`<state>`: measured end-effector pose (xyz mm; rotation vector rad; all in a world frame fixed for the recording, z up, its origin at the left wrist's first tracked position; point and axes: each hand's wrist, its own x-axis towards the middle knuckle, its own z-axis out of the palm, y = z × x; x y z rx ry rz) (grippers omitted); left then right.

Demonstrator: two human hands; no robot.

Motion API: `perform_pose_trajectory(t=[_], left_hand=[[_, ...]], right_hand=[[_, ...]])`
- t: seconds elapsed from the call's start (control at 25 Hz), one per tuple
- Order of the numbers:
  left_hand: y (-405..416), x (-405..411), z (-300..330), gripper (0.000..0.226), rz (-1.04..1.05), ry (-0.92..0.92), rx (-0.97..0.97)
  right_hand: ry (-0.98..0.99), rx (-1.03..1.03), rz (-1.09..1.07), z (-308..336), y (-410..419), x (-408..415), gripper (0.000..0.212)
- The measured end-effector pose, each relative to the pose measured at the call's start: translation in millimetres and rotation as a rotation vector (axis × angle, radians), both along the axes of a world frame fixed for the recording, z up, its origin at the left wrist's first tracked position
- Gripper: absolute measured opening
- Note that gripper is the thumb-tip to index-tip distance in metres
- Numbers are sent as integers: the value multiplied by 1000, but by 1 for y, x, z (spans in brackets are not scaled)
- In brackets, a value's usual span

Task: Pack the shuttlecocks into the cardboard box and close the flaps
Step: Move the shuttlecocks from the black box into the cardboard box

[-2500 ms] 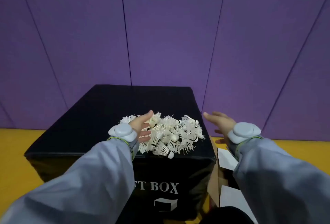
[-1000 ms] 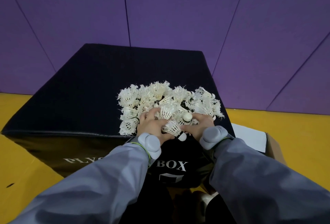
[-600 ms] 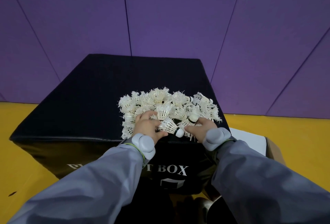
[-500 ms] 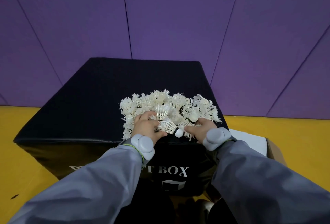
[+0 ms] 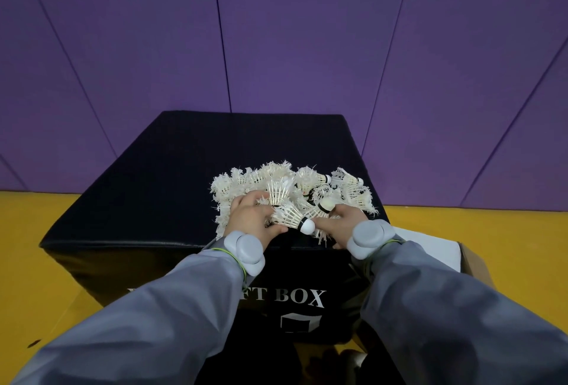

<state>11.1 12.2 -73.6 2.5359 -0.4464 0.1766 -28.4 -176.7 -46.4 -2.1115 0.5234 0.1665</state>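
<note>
A heap of white feathered shuttlecocks (image 5: pixel 295 183) lies on the near right part of a black padded box (image 5: pixel 172 188). My left hand (image 5: pixel 250 218) and my right hand (image 5: pixel 338 225) press together at the heap's near edge, both closed around a bunch of shuttlecocks; one with a white cork tip (image 5: pixel 307 226) pokes out between them. The cardboard box (image 5: pixel 475 264) stands low at the right, behind my right sleeve, with a white flap (image 5: pixel 427 246) showing. Its inside is hidden.
The black box carries white lettering "BOX" (image 5: pixel 299 297) on its near face. Yellow floor (image 5: pixel 30 215) lies on both sides, and a purple padded wall (image 5: pixel 276 31) rises behind. Both wrists wear grey bands.
Both hands came from spread apart over the heap to closed together on a bunch at its near edge. The view has since tilted slightly; the grip is unchanged over the last half second.
</note>
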Motion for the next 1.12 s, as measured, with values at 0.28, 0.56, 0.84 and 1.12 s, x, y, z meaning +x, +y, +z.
perform_pose_trajectory(t=[0.28,0.56,0.84,1.12], left_hand=[[-5,-3,22,31,-6,-60,20],[-45,-10,44,33,-18,-153,11],[-108,-17,57,34,-137,-198,22],[-201,-35,56,26,-283,-200,-19]], right_hand=[[-45,49,-8,16,-9,-8,37],[-145,83,-28,42,-45,-18,42],[-166,109,-103,49,-103,-44,39],[-150,134,-202,47,-188,-81,34]])
